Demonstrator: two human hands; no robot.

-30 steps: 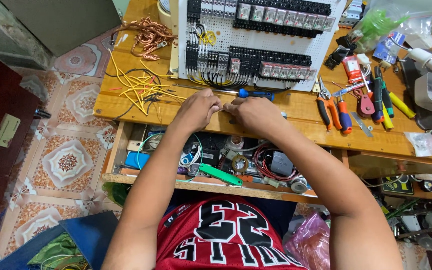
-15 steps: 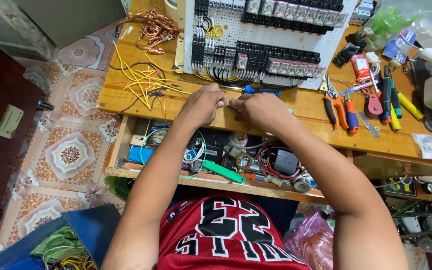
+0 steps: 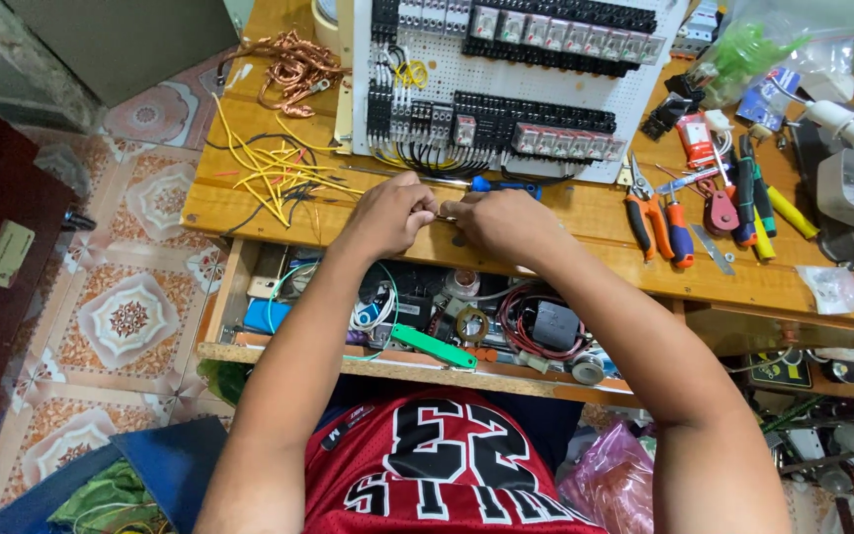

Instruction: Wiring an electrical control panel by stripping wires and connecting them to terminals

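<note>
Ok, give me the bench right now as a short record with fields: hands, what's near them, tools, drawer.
left hand: left hand closed, fingertips meeting the right hand over the wooden bench
right hand: right hand closed, pinching something small between the two hands; too small to identify
just behind hands: blue-handled screwdriver lying at the foot of the white perforated panel
left of hands: loose yellow wire pieces, copper wire tangle
right of hands: orange-handled pliers among other hand tools
drawer: open drawer below the bench edge, holding a green tool

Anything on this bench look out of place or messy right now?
Yes: loose yellow wire offcuts lie scattered left of the white control panel, beside a tangled copper wire heap. The open drawer is crammed.
</note>
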